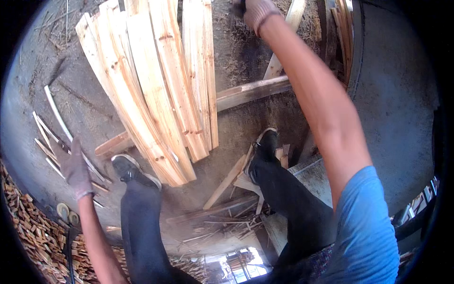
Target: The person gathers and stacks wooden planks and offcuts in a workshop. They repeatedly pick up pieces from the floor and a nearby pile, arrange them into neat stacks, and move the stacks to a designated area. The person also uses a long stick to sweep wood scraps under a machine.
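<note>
My left hand (77, 171), in a pale glove with dark fingers, is at the left with its fingers apart. It is nearest to several thin wood strips (46, 135) and a long pale curved stick (56, 111). Whether it touches them I cannot tell. My right hand (260, 12), gloved too, reaches to the top edge, where its dark, blurred fingers are partly cut off. Between my hands, several long pale boards (156, 80) lie side by side, fanning out away from me. Their near ends rest across a timber beam (250, 92).
My shoes (130, 169) stand by the boards' near ends and beside broken wood pieces (227, 182). More boards (345, 38) lean at the upper right, beside a grey surface (397, 109). A large heap of small wood pieces (30, 232) fills the lower left.
</note>
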`<state>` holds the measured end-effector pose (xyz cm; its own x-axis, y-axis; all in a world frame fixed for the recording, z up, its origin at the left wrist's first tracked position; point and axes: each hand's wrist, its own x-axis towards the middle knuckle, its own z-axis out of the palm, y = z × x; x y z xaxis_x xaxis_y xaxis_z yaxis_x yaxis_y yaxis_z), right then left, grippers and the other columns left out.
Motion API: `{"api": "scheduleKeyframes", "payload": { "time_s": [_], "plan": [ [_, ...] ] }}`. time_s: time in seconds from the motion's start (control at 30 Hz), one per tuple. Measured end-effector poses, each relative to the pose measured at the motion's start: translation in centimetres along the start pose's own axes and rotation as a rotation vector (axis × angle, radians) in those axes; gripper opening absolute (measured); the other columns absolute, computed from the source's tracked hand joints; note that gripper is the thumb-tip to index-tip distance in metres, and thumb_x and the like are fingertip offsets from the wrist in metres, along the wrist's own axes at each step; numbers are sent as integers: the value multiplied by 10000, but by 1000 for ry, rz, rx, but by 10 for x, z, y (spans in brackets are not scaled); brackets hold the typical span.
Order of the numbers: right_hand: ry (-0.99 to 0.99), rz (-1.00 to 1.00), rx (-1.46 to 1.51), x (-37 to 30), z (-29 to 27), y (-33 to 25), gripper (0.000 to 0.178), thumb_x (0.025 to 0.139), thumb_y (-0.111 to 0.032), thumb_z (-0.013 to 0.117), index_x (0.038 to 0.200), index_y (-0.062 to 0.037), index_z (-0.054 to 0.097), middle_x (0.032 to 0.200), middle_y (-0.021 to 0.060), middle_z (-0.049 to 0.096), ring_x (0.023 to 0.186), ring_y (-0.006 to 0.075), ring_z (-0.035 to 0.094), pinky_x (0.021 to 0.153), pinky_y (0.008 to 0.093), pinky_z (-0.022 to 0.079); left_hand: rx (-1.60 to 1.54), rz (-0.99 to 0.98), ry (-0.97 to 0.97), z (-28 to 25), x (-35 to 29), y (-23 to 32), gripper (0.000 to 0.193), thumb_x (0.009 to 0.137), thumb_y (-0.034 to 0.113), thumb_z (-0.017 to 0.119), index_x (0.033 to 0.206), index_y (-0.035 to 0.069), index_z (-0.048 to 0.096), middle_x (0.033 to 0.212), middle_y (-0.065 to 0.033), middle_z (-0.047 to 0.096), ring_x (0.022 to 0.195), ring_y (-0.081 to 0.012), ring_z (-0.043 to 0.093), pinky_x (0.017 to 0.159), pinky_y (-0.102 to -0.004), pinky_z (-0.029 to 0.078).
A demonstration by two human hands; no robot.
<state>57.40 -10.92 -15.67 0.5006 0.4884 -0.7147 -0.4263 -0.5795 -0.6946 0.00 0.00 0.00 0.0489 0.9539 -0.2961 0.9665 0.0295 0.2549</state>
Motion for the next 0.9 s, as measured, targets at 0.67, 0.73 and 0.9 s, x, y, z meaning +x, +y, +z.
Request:
{"api": "scheduleKeyframes", "payload": {
  "time_s": [0.67, 0.73, 0.9],
  "plan": [
    [473, 72, -947, -51, -113, 43, 800, 845, -503, 775, 1402, 39, 585, 1404, 249, 628, 1287, 346, 627, 1093, 441, 482, -234, 462, 16, 93, -116, 166, 884, 913, 422, 768, 1570, -21, 376, 1595, -296, 378, 1494, -437, 356, 1251, -487, 266],
    [427, -24, -497, -36, -101, 45, 375, 947, -431, 697, 959, -57, 667, 832, 95, 613, 712, 229, 594, 711, 446, 536, -330, 305, -1, 84, -118, 155, 826, 964, 424, 713, 1575, -15, 373, 1604, -275, 383, 1492, -409, 371, 1252, -462, 261],
    [42, -154, -161, -33, -158, 36, 668, 904, -496, 732, 1377, -40, 613, 1179, 179, 707, 1076, 318, 677, 969, 469, 522, -333, 52, -45, 78, -91, 96, 688, 1063, 401, 574, 1594, 19, 365, 1600, -212, 441, 1477, -351, 419, 1240, -435, 283]
  ]
}}
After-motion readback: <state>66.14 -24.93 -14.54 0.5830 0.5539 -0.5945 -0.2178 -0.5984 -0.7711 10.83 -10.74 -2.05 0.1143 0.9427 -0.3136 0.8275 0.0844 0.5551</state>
